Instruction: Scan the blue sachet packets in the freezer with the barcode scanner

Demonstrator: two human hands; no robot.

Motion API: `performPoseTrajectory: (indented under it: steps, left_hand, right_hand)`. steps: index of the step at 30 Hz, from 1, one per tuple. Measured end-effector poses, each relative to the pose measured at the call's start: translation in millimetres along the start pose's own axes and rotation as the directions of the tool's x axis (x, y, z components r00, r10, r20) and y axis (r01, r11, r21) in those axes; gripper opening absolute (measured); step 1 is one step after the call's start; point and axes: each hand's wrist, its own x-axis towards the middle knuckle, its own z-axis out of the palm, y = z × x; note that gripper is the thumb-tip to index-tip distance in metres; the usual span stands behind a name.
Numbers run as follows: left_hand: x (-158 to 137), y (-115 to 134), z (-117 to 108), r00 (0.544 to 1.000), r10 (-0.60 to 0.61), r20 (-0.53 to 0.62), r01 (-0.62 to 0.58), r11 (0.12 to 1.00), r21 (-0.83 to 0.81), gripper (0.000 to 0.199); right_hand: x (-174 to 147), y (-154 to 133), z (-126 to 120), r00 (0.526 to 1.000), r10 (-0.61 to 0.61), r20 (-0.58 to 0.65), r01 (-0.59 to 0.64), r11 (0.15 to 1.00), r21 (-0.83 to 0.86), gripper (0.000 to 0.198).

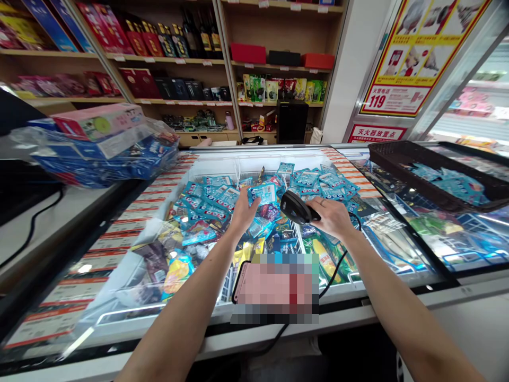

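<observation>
Over the open chest freezer (214, 159), my left hand (243, 208) grips a blue ice cream packet (263, 193) by its left side, with a pale printed patch facing up. My right hand (332, 216) is wrapped round the handle of a black barcode scanner (295, 207). The scanner's head points left, towards the packet, with a gap between them. Many similar blue packets (210, 199) lie loose in the freezer on both sides. Below my hands, a phone (262, 289) with a pink screen, partly blurred out, rests at the near edge. The scanner's black cable (338, 265) runs down past it.
A dark basket (433, 172) holding blue packets stands on the right over the glass. Plastic-wrapped boxes (107, 146) are stacked at the left. White wire dividers (296, 239) split the freezer. Stocked shelves (167, 58) line the back wall.
</observation>
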Motion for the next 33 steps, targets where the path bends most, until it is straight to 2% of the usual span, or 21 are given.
performPoseTrajectory:
  steps: [5, 9, 11, 15, 18, 20, 22, 24, 25, 29, 33]
  left_hand:
    - [-6, 3, -1, 0.993, 0.079, -0.087, -0.08, 0.997, -0.015, 0.047]
    - [-10, 10, -4, 0.967, 0.139, -0.211, -0.123, 0.989, 0.087, 0.055]
    - [-10, 13, -6, 0.961, 0.144, -0.237, -0.103, 0.979, 0.177, 0.054]
    - [-13, 20, -14, 0.981, 0.032, -0.19, 0.056, 0.896, 0.441, 0.041]
    - [-19, 23, -26, 0.976, 0.086, -0.202, 0.055, 0.794, 0.606, 0.042]
    - [-23, 21, -33, 0.975, 0.165, -0.148, -0.027, 0.751, 0.659, 0.042]
    - [-26, 15, -38, 0.974, 0.224, 0.018, -0.179, 0.726, 0.663, 0.039]
    - [-26, 6, -40, 0.938, 0.265, 0.222, -0.346, 0.71, 0.613, 0.036]
    - [-25, 0, -41, 0.926, 0.265, 0.268, -0.375, 0.712, 0.593, 0.036]
    - [-15, -17, -48, 0.939, 0.241, 0.245, -0.343, 0.7, 0.627, 0.045]
    - [-3, -21, -53, 0.971, 0.186, 0.147, -0.234, 0.646, 0.727, 0.045]
  right_hand:
    - [-1, -1, 4, 1.0, 0.015, -0.017, -0.015, 1.0, -0.002, 0.03]
    - [0, 0, 9, 0.999, 0.045, 0.002, -0.045, 0.999, -0.027, 0.032]
    - [1, 2, 11, 0.998, 0.055, 0.016, -0.054, 0.998, -0.037, 0.033]
    - [3, 4, 10, 0.997, 0.063, 0.047, -0.06, 0.996, -0.059, 0.034]
    - [4, 4, 7, 0.995, 0.071, 0.064, -0.067, 0.996, -0.061, 0.033]
    - [6, 4, 6, 0.995, 0.076, 0.067, -0.072, 0.996, -0.055, 0.033]
    - [8, 4, 4, 0.996, 0.075, 0.057, -0.072, 0.996, -0.05, 0.033]
    - [10, 5, 2, 0.997, 0.073, 0.038, -0.071, 0.996, -0.051, 0.034]
    - [11, 7, 0, 0.997, 0.07, 0.029, -0.068, 0.996, -0.054, 0.034]
    - [10, 20, -7, 0.998, 0.061, -0.011, -0.062, 0.994, -0.086, 0.034]
    - [3, 37, -12, 0.996, 0.081, -0.042, -0.085, 0.992, -0.095, 0.032]
